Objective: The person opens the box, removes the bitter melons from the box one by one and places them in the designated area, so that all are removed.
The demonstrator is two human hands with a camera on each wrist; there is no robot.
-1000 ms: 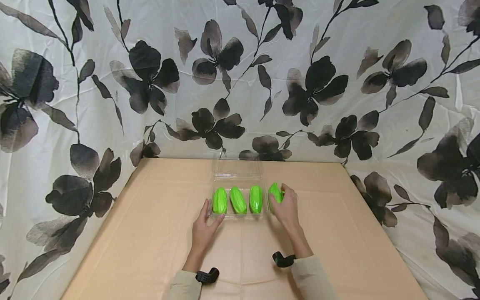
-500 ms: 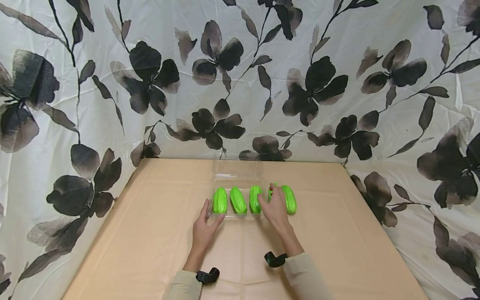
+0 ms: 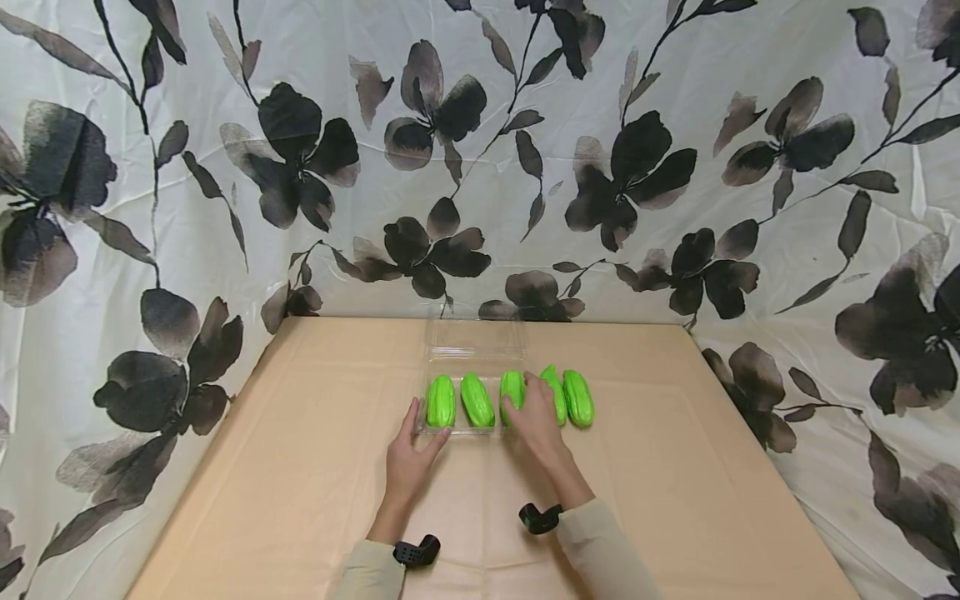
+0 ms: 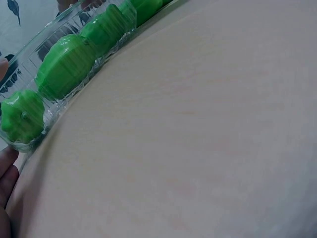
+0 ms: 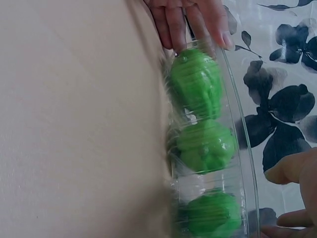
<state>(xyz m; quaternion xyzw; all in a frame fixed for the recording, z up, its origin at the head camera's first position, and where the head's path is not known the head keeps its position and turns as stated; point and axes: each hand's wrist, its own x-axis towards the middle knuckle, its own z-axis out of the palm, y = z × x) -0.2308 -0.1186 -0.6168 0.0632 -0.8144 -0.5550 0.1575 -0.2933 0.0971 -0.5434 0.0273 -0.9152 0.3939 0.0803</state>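
Note:
A clear plastic container with its lid raised lies at the middle of the table. Inside are three bright green, ribbed, cucumber-shaped vegetables: one at left, one in the middle, one at right. My left hand grips the container's front left corner, thumb in front. Over the container's right end, my right hand partly hides the rightmost vegetable inside. Its thumb and fingers are spread above the rim in the right wrist view. Contact with the vegetable cannot be made out.
Two more green vegetables lie side by side just right of the container, the nearer one partly behind my right hand, the other fully visible. A tan cloth covers the table. A floral curtain stands behind it.
My right hand has let go of a green vegetable beside the container and moved left to the container's right end. My left hand has stayed at the corner.

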